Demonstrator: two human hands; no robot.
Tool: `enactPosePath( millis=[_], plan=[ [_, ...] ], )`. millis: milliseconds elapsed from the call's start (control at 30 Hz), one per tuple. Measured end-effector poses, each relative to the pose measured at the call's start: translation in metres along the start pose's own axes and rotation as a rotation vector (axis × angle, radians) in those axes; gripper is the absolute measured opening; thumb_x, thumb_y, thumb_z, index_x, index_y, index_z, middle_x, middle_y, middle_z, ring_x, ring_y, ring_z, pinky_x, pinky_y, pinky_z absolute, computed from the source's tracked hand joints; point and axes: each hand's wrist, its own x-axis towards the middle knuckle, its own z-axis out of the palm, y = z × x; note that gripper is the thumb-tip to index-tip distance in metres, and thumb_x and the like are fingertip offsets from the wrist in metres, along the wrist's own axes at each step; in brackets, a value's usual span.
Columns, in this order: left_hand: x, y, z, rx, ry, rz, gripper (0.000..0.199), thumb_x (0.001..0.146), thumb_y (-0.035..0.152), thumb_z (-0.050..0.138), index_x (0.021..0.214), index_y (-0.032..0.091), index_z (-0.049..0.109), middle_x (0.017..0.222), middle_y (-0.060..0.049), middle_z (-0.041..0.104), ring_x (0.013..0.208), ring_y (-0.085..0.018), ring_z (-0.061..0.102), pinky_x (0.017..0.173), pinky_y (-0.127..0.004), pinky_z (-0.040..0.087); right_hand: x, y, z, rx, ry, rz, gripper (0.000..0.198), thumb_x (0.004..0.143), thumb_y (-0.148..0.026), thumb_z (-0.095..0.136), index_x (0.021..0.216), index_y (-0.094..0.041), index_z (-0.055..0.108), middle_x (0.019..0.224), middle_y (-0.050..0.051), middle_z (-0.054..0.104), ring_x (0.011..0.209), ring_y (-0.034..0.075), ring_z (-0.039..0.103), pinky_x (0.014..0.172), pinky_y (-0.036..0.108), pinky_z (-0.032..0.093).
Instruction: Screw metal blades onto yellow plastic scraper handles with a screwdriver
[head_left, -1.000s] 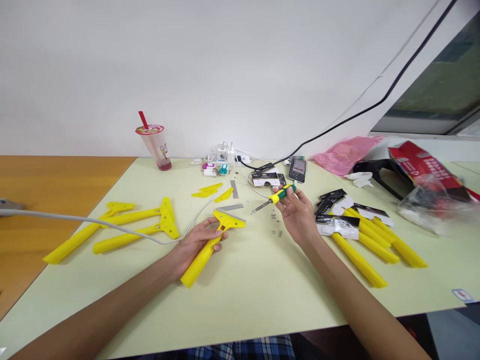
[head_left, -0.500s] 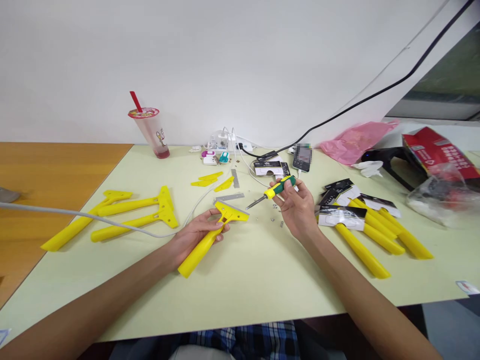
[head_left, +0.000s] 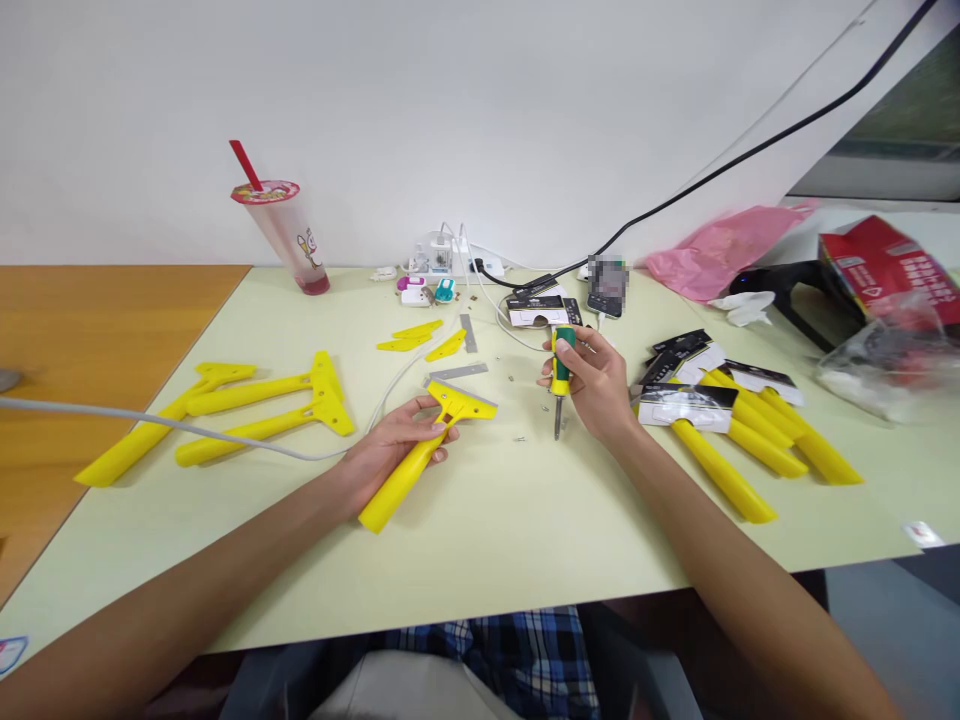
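Observation:
My left hand (head_left: 397,447) is closed around a yellow scraper (head_left: 405,486), near its head, where a metal blade lies along the top edge. In my right hand (head_left: 600,382) is a green and yellow screwdriver (head_left: 562,358), held upright with its tip down over the table. Small screws (head_left: 520,439) lie scattered between the two hands. Just beyond the scraper's head are a loose flat blade (head_left: 459,371) and a second one (head_left: 469,334). Several yellow cover pieces (head_left: 446,345) rest near them.
More yellow scrapers (head_left: 255,437) lie at the left, crossed by a grey cable (head_left: 172,425). Scrapers with black and white cards (head_left: 688,407) are piled at the right. A cup with a straw (head_left: 289,240), a power strip (head_left: 487,265) and a phone (head_left: 606,290) stand along the wall.
The screwdriver has swung from slanting toward the scraper's head to pointing straight down, away from it. My left hand keeps its hold on the scraper. The camera view has shifted slightly.

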Motion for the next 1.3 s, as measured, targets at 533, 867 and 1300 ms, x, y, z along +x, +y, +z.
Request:
enactPosePath(
  millis=[533, 867, 1300],
  plan=[
    [-0.001, 0.001, -0.001, 0.008, -0.022, 0.001, 0.047, 0.077, 0.004, 0.087, 0.117, 0.016, 0.065, 0.113, -0.012, 0.073, 0.091, -0.017, 0.071, 0.065, -0.025, 0.051, -0.007, 0.0, 0.014, 0.068, 0.04, -0.048, 0.061, 0.069, -0.049, 0.104, 0.103, -0.028, 0.058, 0.097, -0.006, 0.071, 0.074, 0.016, 0.078, 0.089, 0.046, 0.073],
    [-0.002, 0.001, 0.003, 0.014, -0.013, 0.004, 0.046, 0.077, 0.003, 0.086, 0.116, 0.016, 0.065, 0.116, -0.012, 0.073, 0.092, -0.017, 0.071, 0.064, -0.025, 0.051, -0.007, 0.006, 0.009, 0.019, -0.002, -0.096, 0.056, 0.077, -0.051, 0.1, 0.107, -0.03, 0.058, 0.098, -0.006, 0.069, 0.075, 0.016, 0.078, 0.083, 0.042, 0.073],
    [0.001, -0.002, -0.002, 0.034, -0.026, 0.004, 0.047, 0.078, 0.006, 0.088, 0.118, 0.016, 0.065, 0.105, -0.011, 0.075, 0.085, -0.016, 0.072, 0.068, -0.025, 0.054, -0.01, -0.008, 0.015, 0.095, 0.069, -0.082, 0.056, 0.072, -0.046, 0.103, 0.101, -0.029, 0.058, 0.097, -0.007, 0.07, 0.077, 0.016, 0.078, 0.091, 0.048, 0.073]
  ],
)
